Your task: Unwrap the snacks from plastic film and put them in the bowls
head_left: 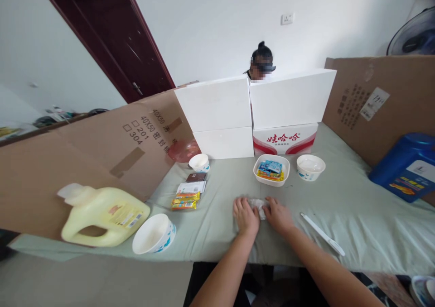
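Note:
Both hands are at the table's middle, on either side of a small crumpled, see-through whitish packet (258,207). My left hand (246,215) has its curled fingers pressed on the packet's left side. From the right, my right hand (278,214) grips the other side, fingers bent over its edge. Part of the packet is hidden under the fingers. Just beyond them is a white square bowl (255,175) with blue and yellow packets (270,169) in it. To the right of my right hand lies a long thin white tool (322,233), apart from it.
White paper bowls (310,167) stand around, with another bowl (154,234) at front left. Yellow wrapped packets (185,200) lie left. A yellow jug (105,214) and a blue bottle (406,166) flank the table. White boxes (220,112) form a barrier; behind it is a person (261,61).

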`<action>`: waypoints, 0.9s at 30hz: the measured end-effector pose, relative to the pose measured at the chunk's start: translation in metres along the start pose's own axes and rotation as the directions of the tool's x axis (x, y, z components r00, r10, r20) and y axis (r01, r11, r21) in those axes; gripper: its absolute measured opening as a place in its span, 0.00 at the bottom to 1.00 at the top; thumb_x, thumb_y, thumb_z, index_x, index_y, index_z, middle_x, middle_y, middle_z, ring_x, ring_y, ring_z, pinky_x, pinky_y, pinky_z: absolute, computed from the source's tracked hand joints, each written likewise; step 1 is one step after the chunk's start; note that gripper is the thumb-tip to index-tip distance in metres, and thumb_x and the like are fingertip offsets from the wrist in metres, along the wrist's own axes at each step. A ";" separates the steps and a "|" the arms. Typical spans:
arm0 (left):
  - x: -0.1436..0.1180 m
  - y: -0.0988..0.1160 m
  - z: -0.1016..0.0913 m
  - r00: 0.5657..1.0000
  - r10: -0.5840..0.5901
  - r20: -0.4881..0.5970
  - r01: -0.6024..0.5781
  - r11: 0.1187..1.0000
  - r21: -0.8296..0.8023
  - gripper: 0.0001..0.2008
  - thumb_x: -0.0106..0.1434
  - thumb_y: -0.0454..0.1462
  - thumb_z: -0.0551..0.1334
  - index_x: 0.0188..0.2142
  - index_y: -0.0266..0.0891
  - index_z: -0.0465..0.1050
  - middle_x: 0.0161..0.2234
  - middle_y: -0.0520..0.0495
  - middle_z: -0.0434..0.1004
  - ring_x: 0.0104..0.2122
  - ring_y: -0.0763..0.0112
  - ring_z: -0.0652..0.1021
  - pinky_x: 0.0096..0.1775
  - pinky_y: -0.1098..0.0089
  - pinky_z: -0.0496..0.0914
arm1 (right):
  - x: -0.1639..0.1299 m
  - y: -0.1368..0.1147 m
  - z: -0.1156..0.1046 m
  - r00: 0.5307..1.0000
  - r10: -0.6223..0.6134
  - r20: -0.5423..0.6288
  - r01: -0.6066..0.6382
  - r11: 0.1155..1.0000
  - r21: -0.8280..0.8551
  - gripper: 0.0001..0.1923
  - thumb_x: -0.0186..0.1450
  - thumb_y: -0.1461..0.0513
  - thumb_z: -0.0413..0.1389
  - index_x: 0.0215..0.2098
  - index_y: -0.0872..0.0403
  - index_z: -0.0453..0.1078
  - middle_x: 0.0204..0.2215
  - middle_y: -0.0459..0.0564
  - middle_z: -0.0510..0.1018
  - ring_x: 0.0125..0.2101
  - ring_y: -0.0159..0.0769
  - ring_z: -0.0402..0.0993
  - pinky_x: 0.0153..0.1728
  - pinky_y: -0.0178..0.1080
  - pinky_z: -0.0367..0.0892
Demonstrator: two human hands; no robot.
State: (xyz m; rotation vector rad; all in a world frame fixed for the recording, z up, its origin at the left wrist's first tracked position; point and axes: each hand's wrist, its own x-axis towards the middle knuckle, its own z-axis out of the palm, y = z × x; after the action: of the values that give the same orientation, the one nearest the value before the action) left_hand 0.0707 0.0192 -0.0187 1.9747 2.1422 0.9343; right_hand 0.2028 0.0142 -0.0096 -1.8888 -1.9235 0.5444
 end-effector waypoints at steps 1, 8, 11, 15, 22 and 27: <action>0.000 -0.002 0.001 1.000 0.001 -0.022 -0.002 1.000 -0.009 0.14 0.56 0.32 0.62 0.43 0.35 0.71 0.53 0.33 0.67 0.58 0.46 0.62 0.56 0.50 0.57 | 0.001 0.000 0.000 1.000 0.004 -0.015 -0.003 1.000 0.012 0.20 0.68 0.57 0.46 0.57 0.55 0.62 0.52 0.58 0.73 0.46 0.43 0.73 0.45 0.40 0.65; -0.002 -0.021 0.012 0.984 0.168 0.057 -0.105 0.812 -0.575 0.09 0.65 0.41 0.54 0.39 0.40 0.68 0.33 0.45 0.75 0.35 0.65 0.76 0.39 0.65 0.70 | 0.004 0.003 0.012 0.991 -0.012 -0.130 0.060 0.927 0.371 0.31 0.60 0.51 0.56 0.58 0.57 0.60 0.51 0.59 0.73 0.44 0.42 0.73 0.45 0.42 0.68; -0.003 -0.025 0.013 0.988 0.132 0.078 -0.034 0.685 -0.728 0.14 0.64 0.46 0.56 0.44 0.39 0.65 0.34 0.45 0.75 0.34 0.67 0.76 0.38 0.67 0.70 | 0.009 0.004 0.021 0.994 -0.055 -0.098 0.101 0.821 0.562 0.25 0.57 0.50 0.58 0.46 0.57 0.69 0.36 0.52 0.79 0.33 0.39 0.75 0.34 0.38 0.69; 0.002 -0.027 0.014 0.996 0.000 0.086 0.070 0.583 -0.809 0.18 0.63 0.48 0.57 0.46 0.39 0.62 0.33 0.48 0.72 0.30 0.70 0.75 0.35 0.69 0.70 | 0.030 0.016 -0.003 0.992 -0.017 -0.123 0.073 0.882 0.466 0.15 0.58 0.51 0.55 0.25 0.55 0.70 0.20 0.45 0.74 0.22 0.34 0.69 0.25 0.35 0.64; 0.006 -0.024 0.021 0.981 0.054 0.186 0.113 0.618 -0.778 0.16 0.59 0.47 0.60 0.41 0.39 0.66 0.30 0.50 0.71 0.27 0.72 0.74 0.32 0.70 0.69 | 0.083 0.084 -0.152 0.901 0.107 -0.421 -0.099 0.994 0.039 0.17 0.64 0.62 0.44 0.47 0.56 0.69 0.49 0.60 0.70 0.51 0.46 0.62 0.46 0.42 0.60; 0.006 -0.022 0.022 0.980 0.095 0.173 0.064 0.677 -0.733 0.13 0.59 0.45 0.60 0.38 0.39 0.68 0.30 0.49 0.72 0.29 0.69 0.74 0.34 0.69 0.69 | 0.108 0.115 -0.185 0.965 0.126 -0.228 -0.178 0.958 -0.225 0.14 0.64 0.67 0.47 0.42 0.57 0.73 0.47 0.60 0.72 0.50 0.46 0.66 0.48 0.43 0.60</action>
State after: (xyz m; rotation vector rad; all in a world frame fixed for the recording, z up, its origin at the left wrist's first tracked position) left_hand 0.0601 0.0334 -0.0446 1.5620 1.2998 1.2748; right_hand 0.3967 0.1247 0.0872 -2.1647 -1.7822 0.1430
